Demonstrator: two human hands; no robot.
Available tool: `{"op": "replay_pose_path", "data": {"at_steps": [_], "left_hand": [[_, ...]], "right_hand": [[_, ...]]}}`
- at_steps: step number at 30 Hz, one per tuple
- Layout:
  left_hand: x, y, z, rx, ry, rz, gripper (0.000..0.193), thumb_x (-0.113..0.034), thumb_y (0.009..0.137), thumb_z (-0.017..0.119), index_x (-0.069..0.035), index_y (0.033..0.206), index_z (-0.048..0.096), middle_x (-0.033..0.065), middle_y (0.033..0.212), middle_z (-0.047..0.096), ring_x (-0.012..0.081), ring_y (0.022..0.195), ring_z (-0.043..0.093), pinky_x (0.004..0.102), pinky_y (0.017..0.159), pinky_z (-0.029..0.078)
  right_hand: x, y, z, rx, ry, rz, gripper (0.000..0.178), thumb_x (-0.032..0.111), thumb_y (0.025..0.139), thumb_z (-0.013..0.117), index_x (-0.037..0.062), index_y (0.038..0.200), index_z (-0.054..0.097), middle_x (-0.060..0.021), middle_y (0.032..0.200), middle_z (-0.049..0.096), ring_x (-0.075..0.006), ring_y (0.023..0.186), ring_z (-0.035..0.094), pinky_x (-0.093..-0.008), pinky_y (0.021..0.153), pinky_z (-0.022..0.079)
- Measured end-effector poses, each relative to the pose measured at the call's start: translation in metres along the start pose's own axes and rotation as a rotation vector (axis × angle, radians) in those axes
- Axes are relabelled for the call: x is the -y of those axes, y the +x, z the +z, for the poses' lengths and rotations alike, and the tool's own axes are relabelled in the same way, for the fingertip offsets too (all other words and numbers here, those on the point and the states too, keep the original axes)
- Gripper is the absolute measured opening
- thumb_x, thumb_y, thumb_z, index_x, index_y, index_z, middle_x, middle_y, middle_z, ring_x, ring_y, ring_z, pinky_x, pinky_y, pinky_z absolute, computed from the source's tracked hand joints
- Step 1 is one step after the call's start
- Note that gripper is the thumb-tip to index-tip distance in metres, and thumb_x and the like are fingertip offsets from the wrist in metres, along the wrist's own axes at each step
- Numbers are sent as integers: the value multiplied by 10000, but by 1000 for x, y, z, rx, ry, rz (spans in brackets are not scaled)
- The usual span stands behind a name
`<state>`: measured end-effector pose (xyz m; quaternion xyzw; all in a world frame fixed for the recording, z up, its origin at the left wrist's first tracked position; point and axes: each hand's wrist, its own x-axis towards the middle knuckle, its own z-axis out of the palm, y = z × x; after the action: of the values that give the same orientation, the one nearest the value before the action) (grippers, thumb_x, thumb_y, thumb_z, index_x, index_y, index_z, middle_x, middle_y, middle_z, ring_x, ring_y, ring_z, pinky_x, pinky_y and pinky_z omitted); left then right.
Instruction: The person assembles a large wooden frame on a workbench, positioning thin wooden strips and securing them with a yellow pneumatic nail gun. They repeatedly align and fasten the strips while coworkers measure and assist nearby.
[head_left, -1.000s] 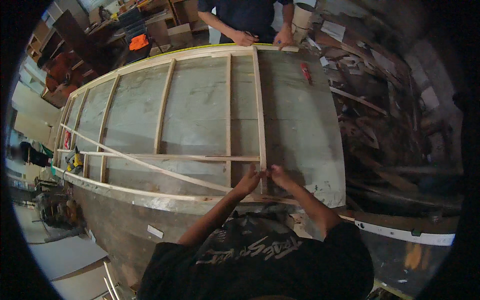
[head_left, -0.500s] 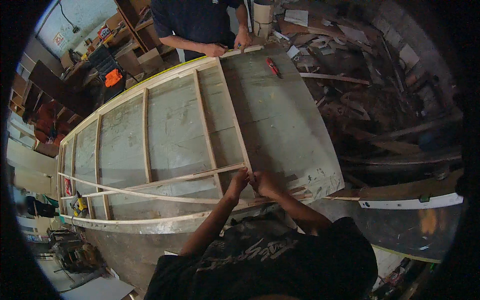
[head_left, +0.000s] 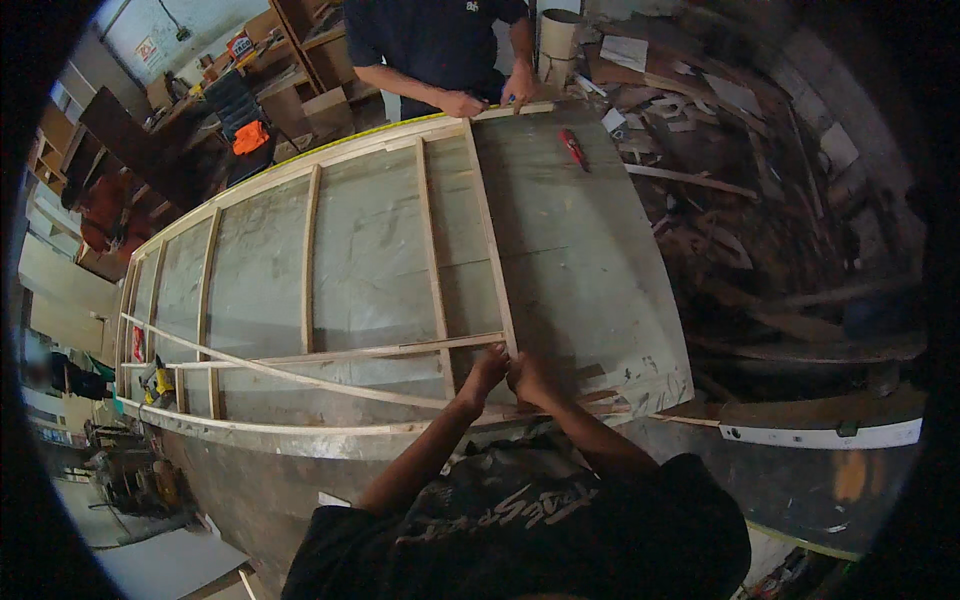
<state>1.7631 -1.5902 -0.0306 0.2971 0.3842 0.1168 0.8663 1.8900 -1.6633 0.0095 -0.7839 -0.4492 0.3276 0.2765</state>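
Observation:
A large frame of pale wooden strips lies on a grey worktable [head_left: 600, 270]. My left hand [head_left: 485, 375] is closed at the near end of the right-hand wooden strip [head_left: 490, 235], where a lengthwise strip [head_left: 400, 350] meets it. Right beside it, my right hand [head_left: 530, 382] is closed on the same end, the two hands almost touching. My fingers partly hide the joint, and whether a small item is between them cannot be made out. A long loose strip [head_left: 300, 378] runs slantwise over the frame's near side.
Across the table, a co-worker's hands [head_left: 490, 98] rest at the far end of the strip, near a yellow measuring tape [head_left: 350, 132]. A red-handled tool [head_left: 573, 148] lies on the table. A yellow power drill [head_left: 157, 383] sits at the left. Scrap wood [head_left: 690, 110] covers the right side.
The whole scene has shifted slightly right and down in the picture as my head moved. Both my hands stay at the strip's near end.

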Motion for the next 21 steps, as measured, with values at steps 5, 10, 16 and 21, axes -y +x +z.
{"op": "replay_pose_path", "data": {"at_steps": [5, 10, 16, 21], "left_hand": [[1, -11, 6, 8, 726, 313, 809, -518, 925, 574, -30, 1511, 303, 228, 1286, 589, 358, 1230, 539, 427, 1084, 364], [-6, -50, 19, -76, 1515, 406, 864, -531, 876, 606, -25, 1509, 304, 269, 1171, 628, 419, 1133, 590, 504, 1035, 406], [12, -70, -13, 46, 1587, 563, 686, -465, 810, 711, -95, 1362, 539, 193, 1158, 658, 376, 1069, 628, 486, 943, 477], [33, -41, -47, 180, 1637, 566, 553, -371, 707, 791, -97, 1165, 647, 137, 1036, 686, 347, 996, 654, 489, 863, 498]], "right_hand": [[-20, -9, 6, -5, 30, -68, 242, 143, 952, 515, -30, 1072, 635, -247, 919, 675, -359, 858, 682, -447, 725, 517], [-44, -17, 13, 45, 351, 85, 315, 176, 958, 556, 10, 1224, 584, -210, 1002, 693, -364, 904, 672, -437, 795, 525], [-23, -42, -14, 133, -193, 57, 498, 402, 872, 688, 36, 1200, 606, -198, 1033, 699, -369, 938, 686, -422, 798, 531], [4, -69, -31, 355, -428, 54, 431, 344, 826, 734, 17, 1086, 631, -191, 1008, 691, -382, 977, 665, -475, 855, 502]]}}
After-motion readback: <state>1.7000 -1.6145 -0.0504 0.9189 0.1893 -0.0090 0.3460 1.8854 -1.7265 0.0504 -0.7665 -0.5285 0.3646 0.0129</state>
